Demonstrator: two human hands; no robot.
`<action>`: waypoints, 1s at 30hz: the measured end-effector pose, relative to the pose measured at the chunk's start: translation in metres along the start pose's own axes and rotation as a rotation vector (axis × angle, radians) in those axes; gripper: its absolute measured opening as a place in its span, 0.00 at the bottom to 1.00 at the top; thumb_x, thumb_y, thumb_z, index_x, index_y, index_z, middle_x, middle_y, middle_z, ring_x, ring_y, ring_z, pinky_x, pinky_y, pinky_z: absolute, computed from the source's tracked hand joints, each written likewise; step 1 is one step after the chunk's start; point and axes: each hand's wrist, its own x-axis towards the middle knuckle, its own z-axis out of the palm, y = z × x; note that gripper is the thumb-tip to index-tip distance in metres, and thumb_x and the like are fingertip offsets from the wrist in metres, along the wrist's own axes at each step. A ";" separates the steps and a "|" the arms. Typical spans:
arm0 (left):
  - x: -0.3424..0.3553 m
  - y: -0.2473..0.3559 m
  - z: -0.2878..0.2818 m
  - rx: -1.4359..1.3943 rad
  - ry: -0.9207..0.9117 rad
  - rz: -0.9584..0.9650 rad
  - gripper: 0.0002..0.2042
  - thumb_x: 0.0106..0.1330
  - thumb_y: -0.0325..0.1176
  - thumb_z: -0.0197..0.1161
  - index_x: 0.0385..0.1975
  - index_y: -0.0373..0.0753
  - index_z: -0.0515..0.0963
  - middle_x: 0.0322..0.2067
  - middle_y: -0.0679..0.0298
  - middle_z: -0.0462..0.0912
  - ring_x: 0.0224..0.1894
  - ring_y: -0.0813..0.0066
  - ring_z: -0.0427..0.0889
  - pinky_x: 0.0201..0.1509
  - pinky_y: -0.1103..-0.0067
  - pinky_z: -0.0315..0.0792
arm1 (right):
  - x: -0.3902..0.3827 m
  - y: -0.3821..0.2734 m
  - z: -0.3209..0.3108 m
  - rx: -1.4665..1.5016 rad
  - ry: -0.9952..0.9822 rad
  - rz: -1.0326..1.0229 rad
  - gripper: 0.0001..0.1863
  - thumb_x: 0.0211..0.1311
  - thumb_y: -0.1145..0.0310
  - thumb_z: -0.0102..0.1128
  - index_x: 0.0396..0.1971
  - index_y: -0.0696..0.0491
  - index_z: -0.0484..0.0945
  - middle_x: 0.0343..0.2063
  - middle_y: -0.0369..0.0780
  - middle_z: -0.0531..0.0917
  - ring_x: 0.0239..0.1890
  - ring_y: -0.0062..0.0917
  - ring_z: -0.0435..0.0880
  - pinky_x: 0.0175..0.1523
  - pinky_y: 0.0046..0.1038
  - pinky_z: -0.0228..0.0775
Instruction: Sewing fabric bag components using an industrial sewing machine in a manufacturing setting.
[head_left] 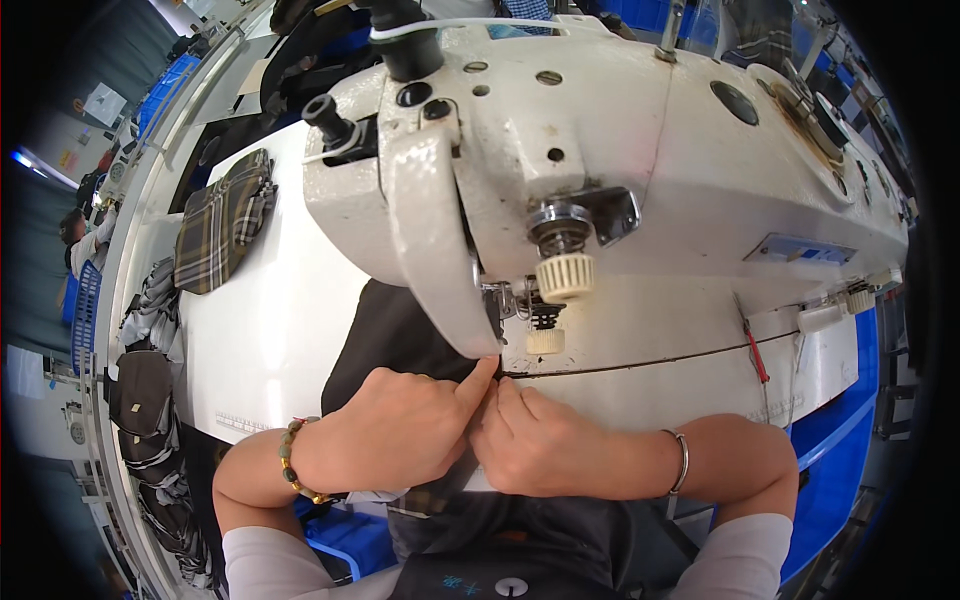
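Note:
A white sewing machine (620, 140) stands over the table, its needle area partly hidden behind a pale curved lever or guard (435, 230). Beneath it lies a piece of dark fabric (372, 335), spreading out to the left. My left hand (400, 425) rests on this fabric, index finger stretched toward the needle area and the other fingers curled. Close beside it, my right hand (535, 440) has its fingers pinched together at the fabric's near edge, just in front of the machine's foot. The fingertips of both hands almost meet.
A folded plaid cloth piece (225, 222) lies at the table's left. Dark fabric pieces (148, 395) are piled beyond the left edge. A red-handled tool (755, 352) lies at the right. Below the table's right side is a blue bin (840, 450). Another person (88, 240) is far left.

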 end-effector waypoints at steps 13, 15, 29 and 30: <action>-0.003 -0.012 0.003 -0.081 0.105 0.014 0.27 0.58 0.30 0.59 0.59 0.28 0.70 0.17 0.57 0.78 0.18 0.58 0.80 0.21 0.68 0.71 | 0.002 -0.006 0.001 -0.038 -0.011 0.076 0.15 0.43 0.67 0.58 0.28 0.62 0.82 0.29 0.48 0.86 0.21 0.20 0.75 0.24 0.19 0.60; -0.006 -0.006 0.004 -0.053 0.073 0.018 0.28 0.58 0.30 0.59 0.60 0.26 0.70 0.15 0.58 0.77 0.16 0.60 0.78 0.20 0.69 0.70 | 0.002 -0.018 -0.003 -0.119 0.021 0.088 0.17 0.42 0.67 0.56 0.29 0.64 0.83 0.28 0.50 0.86 0.18 0.18 0.74 0.23 0.18 0.58; -0.005 -0.001 0.016 -0.051 0.157 0.078 0.30 0.53 0.30 0.63 0.58 0.21 0.70 0.17 0.59 0.77 0.18 0.63 0.79 0.21 0.71 0.71 | 0.000 -0.025 -0.001 -0.088 0.006 0.080 0.09 0.43 0.67 0.57 0.20 0.58 0.81 0.27 0.51 0.87 0.16 0.17 0.71 0.21 0.18 0.55; -0.005 -0.001 0.016 -0.047 0.123 0.071 0.31 0.53 0.30 0.62 0.58 0.21 0.70 0.17 0.59 0.77 0.18 0.63 0.79 0.21 0.71 0.71 | 0.000 -0.025 0.000 -0.091 0.001 0.078 0.09 0.43 0.67 0.57 0.20 0.58 0.81 0.28 0.52 0.87 0.16 0.17 0.71 0.21 0.18 0.55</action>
